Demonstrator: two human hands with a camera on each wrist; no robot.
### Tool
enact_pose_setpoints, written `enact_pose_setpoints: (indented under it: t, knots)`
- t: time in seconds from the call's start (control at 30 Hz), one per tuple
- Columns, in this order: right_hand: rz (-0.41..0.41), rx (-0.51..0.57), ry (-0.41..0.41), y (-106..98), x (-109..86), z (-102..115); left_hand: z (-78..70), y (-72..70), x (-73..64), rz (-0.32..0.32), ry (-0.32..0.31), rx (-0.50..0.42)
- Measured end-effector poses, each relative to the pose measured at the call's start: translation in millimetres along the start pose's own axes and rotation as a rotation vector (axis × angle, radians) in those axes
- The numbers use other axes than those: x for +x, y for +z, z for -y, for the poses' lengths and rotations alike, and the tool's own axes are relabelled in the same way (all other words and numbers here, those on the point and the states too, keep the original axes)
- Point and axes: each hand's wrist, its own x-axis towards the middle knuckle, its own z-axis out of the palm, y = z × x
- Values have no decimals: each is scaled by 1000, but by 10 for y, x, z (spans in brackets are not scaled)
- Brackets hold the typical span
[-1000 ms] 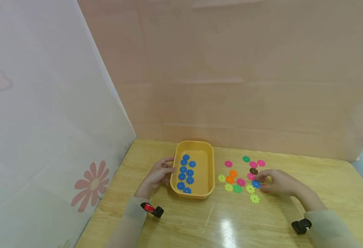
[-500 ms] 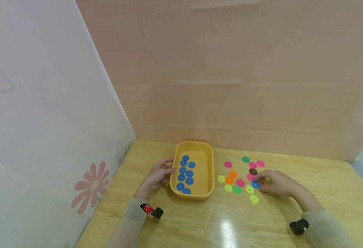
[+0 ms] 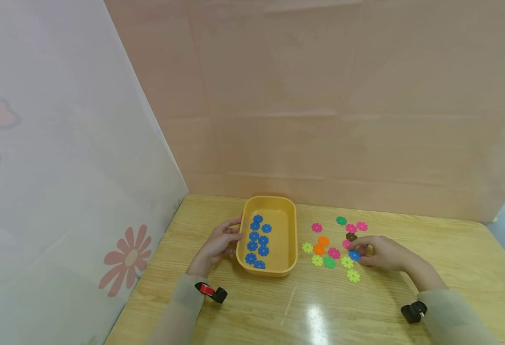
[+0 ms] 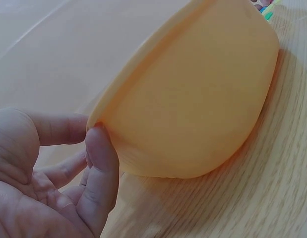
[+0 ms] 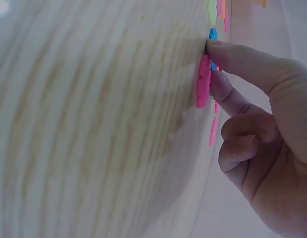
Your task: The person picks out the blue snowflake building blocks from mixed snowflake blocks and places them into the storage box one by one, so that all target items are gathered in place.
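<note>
My left hand pinches the left rim of a yellow plastic tray between thumb and fingers. The left wrist view shows the tray's wall close up, the left hand's fingertips at its rim. Several blue flower-shaped discs lie in the tray's left half. To the right, my right hand pinches a blue flower disc at its edges, low over the table. In the right wrist view, thumb and index finger of the right hand partly hide that disc. A pink disc lies beside the fingertips.
More flower discs lie loose between tray and right hand: pink, orange, yellow, green and brown. The wooden table meets a tan back wall and a pale left wall.
Almost nothing differs. My right hand's fingers shift slightly about the blue disc, which keeps its place among the others. The left hand and tray stay put.
</note>
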Motion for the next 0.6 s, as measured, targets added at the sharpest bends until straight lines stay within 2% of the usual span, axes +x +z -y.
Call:
enact_pose_setpoints:
  t: [0.6]
  knots:
    - [64,35,-19,-39,41,15,5,4,7,3,5,13]
